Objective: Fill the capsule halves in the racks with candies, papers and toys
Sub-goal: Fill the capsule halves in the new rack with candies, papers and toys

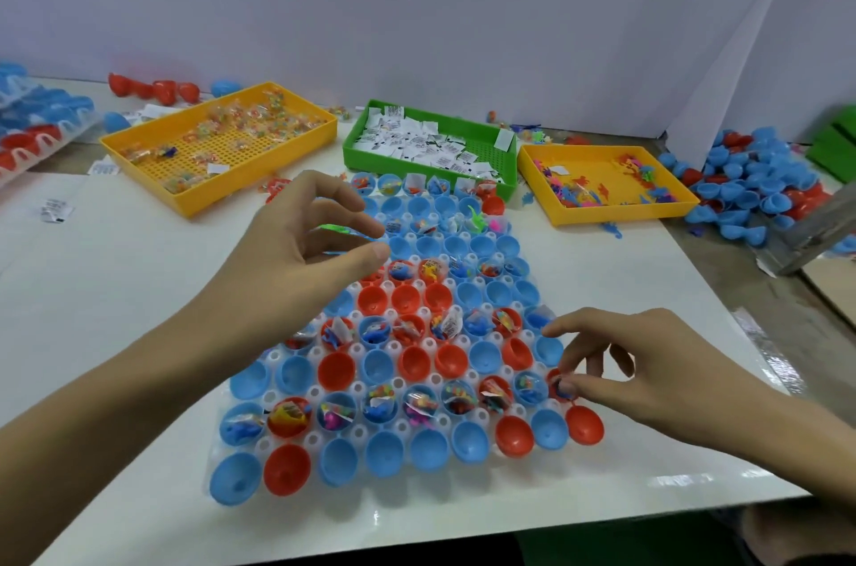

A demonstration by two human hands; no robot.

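1. My right hand (pixel 648 375) pinches a small toy (pixel 563 387) over a red capsule half (pixel 558 382), lower right of the rack (pixel 324 440).
2. My left hand (pixel 296 250) hovers mid-frame, fingers apart, empty.
3. I'd seat it fully inside.

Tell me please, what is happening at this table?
A person is filling capsule halves that sit in a clear rack on a white table. The left hand hovers above the rack with a small green toy at its fingers. The right hand pinches something dark at a red half by the rack's right edge. Rows with candies, papers and toys alternate with empty rows. Three supply trays stand behind.
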